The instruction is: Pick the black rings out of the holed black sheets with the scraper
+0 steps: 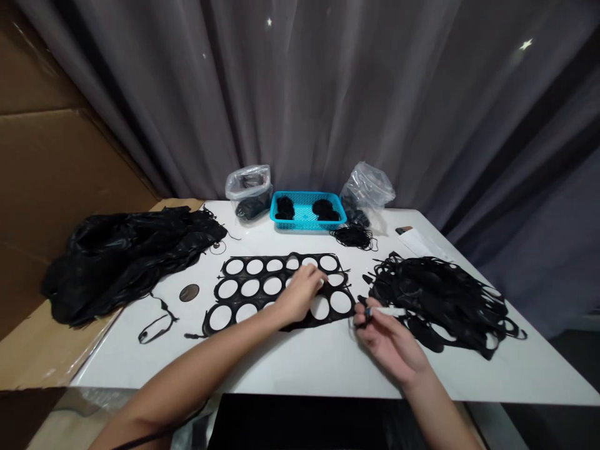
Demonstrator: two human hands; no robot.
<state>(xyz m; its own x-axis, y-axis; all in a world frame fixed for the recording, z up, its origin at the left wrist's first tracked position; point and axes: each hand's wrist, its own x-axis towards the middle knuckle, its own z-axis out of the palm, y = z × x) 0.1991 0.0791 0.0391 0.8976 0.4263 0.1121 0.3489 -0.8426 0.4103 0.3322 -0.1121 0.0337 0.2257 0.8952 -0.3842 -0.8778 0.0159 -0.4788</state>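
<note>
A black sheet with rows of round holes point(244, 276) lies flat on the white table, its openings showing the white surface. My left hand point(300, 294) rests over the sheet's right half, fingers curled and tips pinched at the material by the upper right holes. What is between those fingertips is hidden. Just right of the sheet, my right hand point(387, 340) is closed around a slim white tool with a dark end point(390, 310). Dark bits show at its fingertips. Beside that hand sits a tangled heap of black strips and loops point(440, 300).
A blue basket point(308, 227) with black bundles stands at the back between a clear tub point(248, 190) and a plastic bag point(368, 187). Black cord point(352, 237) lies before it. Left are black fabric point(131, 256), a dark disc point(189, 292), a loose strap point(159, 322) and cardboard point(56, 156).
</note>
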